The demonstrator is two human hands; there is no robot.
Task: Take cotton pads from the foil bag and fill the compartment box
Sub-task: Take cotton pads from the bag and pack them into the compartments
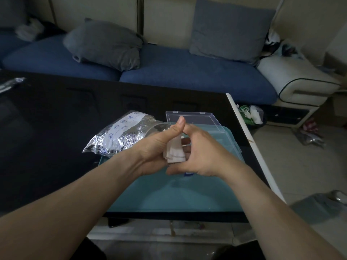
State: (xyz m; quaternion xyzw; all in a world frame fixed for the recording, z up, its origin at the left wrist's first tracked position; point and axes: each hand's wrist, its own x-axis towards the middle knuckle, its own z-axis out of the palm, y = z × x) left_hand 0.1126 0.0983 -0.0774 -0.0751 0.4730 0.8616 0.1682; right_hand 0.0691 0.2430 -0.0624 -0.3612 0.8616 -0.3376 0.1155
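Two bare forearms reached forward over a black table [56, 128]. The left hand [159, 145] curled around a stack of white cotton pads [174, 152], thumb pointing up. The right hand [202, 152] cupped the same stack from the other side, its fingers bent against the pads. The hands met above a teal mat [169, 194]. A crumpled foil bag [120, 136] lay just left of them. A clear box [191, 119], lid open, sat behind the hands, mostly hidden. A blue sofa [169, 68] stood beyond.

Two hands [159, 145], one foil bag [120, 136] (crumpled).
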